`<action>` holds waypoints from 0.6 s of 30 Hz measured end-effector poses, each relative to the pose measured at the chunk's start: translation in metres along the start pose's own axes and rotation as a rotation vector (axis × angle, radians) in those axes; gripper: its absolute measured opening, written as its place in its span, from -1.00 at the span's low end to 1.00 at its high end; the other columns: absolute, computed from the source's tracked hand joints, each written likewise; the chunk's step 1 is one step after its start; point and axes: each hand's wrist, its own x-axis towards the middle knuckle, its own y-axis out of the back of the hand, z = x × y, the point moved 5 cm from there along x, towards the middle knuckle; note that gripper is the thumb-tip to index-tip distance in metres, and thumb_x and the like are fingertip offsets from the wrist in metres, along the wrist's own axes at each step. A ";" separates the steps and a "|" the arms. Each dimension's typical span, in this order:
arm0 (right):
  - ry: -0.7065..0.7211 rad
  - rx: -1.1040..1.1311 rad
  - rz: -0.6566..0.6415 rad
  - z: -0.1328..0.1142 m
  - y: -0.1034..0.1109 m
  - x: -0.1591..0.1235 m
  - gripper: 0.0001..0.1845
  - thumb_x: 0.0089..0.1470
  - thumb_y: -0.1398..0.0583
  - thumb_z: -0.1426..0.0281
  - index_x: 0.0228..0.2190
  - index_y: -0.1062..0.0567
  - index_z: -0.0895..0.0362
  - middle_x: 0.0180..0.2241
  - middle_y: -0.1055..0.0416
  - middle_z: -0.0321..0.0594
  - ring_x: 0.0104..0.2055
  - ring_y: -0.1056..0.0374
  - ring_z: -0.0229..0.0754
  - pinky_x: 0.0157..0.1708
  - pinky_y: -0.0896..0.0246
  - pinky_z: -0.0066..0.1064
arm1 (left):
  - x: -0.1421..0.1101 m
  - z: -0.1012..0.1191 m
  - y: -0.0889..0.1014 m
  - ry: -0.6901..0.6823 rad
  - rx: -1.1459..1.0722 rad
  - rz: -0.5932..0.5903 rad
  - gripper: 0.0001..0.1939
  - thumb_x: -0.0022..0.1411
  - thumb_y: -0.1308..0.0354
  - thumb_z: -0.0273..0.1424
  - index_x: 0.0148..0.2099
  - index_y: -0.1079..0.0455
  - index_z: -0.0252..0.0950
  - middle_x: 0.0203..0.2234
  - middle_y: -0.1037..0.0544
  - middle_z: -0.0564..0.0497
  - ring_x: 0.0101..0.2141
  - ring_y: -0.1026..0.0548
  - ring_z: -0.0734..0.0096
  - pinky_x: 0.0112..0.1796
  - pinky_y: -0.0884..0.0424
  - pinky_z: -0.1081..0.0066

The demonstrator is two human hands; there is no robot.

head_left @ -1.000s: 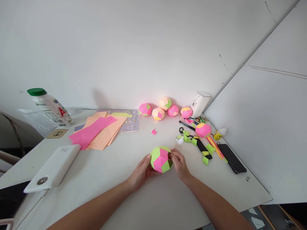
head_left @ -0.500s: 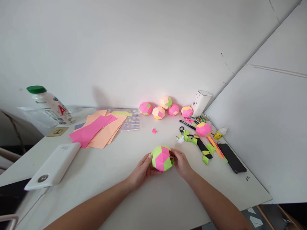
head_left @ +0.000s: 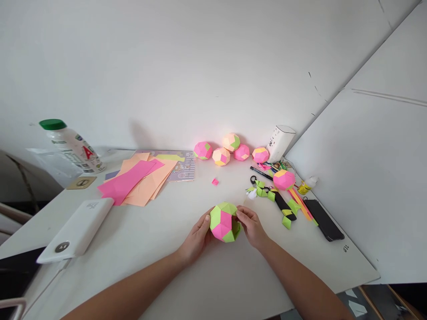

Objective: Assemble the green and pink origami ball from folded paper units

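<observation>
Between my hands is a green and pink folded-paper ball with a gap in its right side. My left hand grips it from the left, thumb on the near face and fingers behind and below. At the gap's upper edge, the thumb and fingers of my right hand pinch the paper rim. A small pink paper piece lies beyond the ball. Several green folded paper pieces lie to the right, around black-handled scissors and a black and yellow cutter.
Finished-looking paper balls stand along the wall, another ball at right. Orange and pink sheets lie left, near a white power bank and a bottle. A glue bottle and black phone sit right.
The paper ball has turned slightly, so its gap on the right shows more widely. My right fingers have shifted to the gap's upper edge. My left hand keeps its hold.
</observation>
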 end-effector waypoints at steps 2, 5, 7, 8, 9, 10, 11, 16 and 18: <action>0.039 -0.046 -0.003 -0.003 -0.001 -0.001 -0.67 0.00 -0.22 0.15 -0.60 -0.36 0.10 -0.50 -0.22 -0.29 -0.42 -0.15 -0.21 -0.41 -0.11 -0.39 | -0.002 -0.002 0.006 -0.050 0.125 0.052 -0.44 0.30 0.08 -0.06 0.28 -0.09 -0.13 0.26 -0.19 -0.07 0.23 -0.14 0.08 0.15 -0.18 0.10; 0.088 -0.119 -0.012 -0.009 -0.001 -0.002 -0.67 0.02 -0.20 0.13 -0.58 -0.36 0.10 -0.45 -0.24 -0.26 -0.40 -0.16 -0.20 -0.40 -0.12 -0.37 | -0.006 -0.002 0.014 -0.155 0.377 0.109 -0.48 0.33 0.08 -0.13 0.27 -0.09 -0.12 0.27 -0.16 -0.03 0.26 -0.06 0.18 0.22 -0.04 0.19; 0.110 -0.162 -0.018 -0.012 -0.002 -0.004 -0.69 0.03 -0.19 0.14 -0.56 -0.39 0.10 -0.41 -0.26 -0.24 -0.38 -0.18 -0.18 -0.35 -0.12 -0.35 | -0.007 0.001 0.016 -0.223 0.482 0.129 -0.53 0.34 0.10 -0.15 0.24 -0.14 -0.12 0.24 -0.19 -0.02 0.24 -0.09 0.20 0.22 -0.02 0.21; 0.125 -0.189 -0.020 -0.014 -0.002 -0.004 -0.71 0.03 -0.20 0.16 -0.56 -0.40 0.10 -0.41 -0.27 -0.24 -0.35 -0.19 -0.17 -0.32 -0.13 -0.33 | -0.007 0.003 0.016 -0.245 0.510 0.131 -0.55 0.35 0.11 -0.15 0.23 -0.16 -0.13 0.22 -0.21 -0.02 0.23 -0.10 0.19 0.22 -0.02 0.21; 0.149 -0.230 -0.023 -0.016 -0.003 -0.005 -0.72 0.04 -0.20 0.18 -0.56 -0.40 0.09 -0.41 -0.28 -0.23 -0.32 -0.19 -0.15 -0.28 -0.12 -0.31 | -0.007 0.005 0.015 -0.258 0.527 0.127 -0.56 0.35 0.12 -0.16 0.21 -0.18 -0.13 0.21 -0.22 -0.03 0.22 -0.11 0.18 0.21 -0.03 0.20; 0.181 -0.283 -0.029 -0.019 -0.005 -0.006 -0.74 0.04 -0.19 0.21 -0.56 -0.40 0.09 -0.43 -0.29 -0.23 -0.30 -0.20 -0.13 -0.25 -0.12 -0.29 | -0.007 0.006 0.014 -0.264 0.537 0.119 -0.56 0.35 0.13 -0.15 0.21 -0.19 -0.14 0.20 -0.22 -0.03 0.21 -0.12 0.17 0.21 -0.03 0.20; 0.219 -0.342 -0.038 -0.021 -0.007 -0.007 -0.75 0.05 -0.19 0.23 -0.57 -0.39 0.09 -0.44 -0.30 -0.22 -0.28 -0.20 -0.11 -0.23 -0.12 -0.27 | -0.007 0.007 0.013 -0.264 0.546 0.106 -0.56 0.35 0.14 -0.15 0.21 -0.19 -0.15 0.20 -0.22 -0.04 0.21 -0.12 0.16 0.21 -0.03 0.19; 0.327 -0.524 -0.073 -0.026 -0.013 -0.007 -0.73 0.11 -0.13 0.27 -0.58 -0.36 0.07 -0.51 -0.33 -0.22 -0.28 -0.22 -0.09 -0.18 -0.15 -0.22 | -0.009 0.006 0.010 -0.199 0.585 0.054 -0.52 0.35 0.12 -0.17 0.26 -0.08 -0.12 0.25 -0.11 -0.04 0.23 -0.06 0.16 0.21 -0.03 0.19; 0.313 -0.518 -0.079 -0.025 -0.012 -0.006 -0.74 0.12 -0.13 0.27 -0.57 -0.38 0.07 -0.48 -0.36 -0.20 -0.26 -0.23 -0.09 -0.16 -0.17 -0.21 | -0.010 0.004 0.010 -0.182 0.593 0.050 -0.51 0.34 0.10 -0.17 0.28 -0.05 -0.11 0.26 -0.09 -0.04 0.24 -0.04 0.14 0.21 -0.03 0.19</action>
